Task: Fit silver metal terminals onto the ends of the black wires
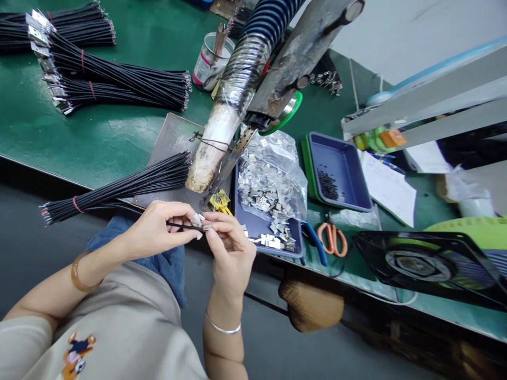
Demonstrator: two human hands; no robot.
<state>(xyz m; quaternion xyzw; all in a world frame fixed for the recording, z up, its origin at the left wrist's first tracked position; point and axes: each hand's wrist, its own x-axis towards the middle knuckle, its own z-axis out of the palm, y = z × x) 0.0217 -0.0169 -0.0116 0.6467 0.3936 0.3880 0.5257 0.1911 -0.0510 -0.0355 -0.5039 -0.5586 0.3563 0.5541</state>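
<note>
Over the front edge of the bench, my left hand (164,227) is closed around a thin black cable (182,226). Something small and white, possibly a finger cover or a scrap of tissue, shows at its fingertips. My right hand (229,245) pinches at the cable's end; the fingers hide most of what they grip there. Left of the hands lies a bundle of black cables (130,184) tied with a red band. Close by on the right, small silvery metal pieces (273,241) lie in a blue tray (297,232), partly inside a clear plastic bag (273,163).
A taped duct hose (222,116) and a metal pipe (277,79) hang above the bench. More cable bundles (114,79) lie at the left. Orange-handled scissors (331,238), a second blue tray (344,179) and a black fan (420,264) stand to the right.
</note>
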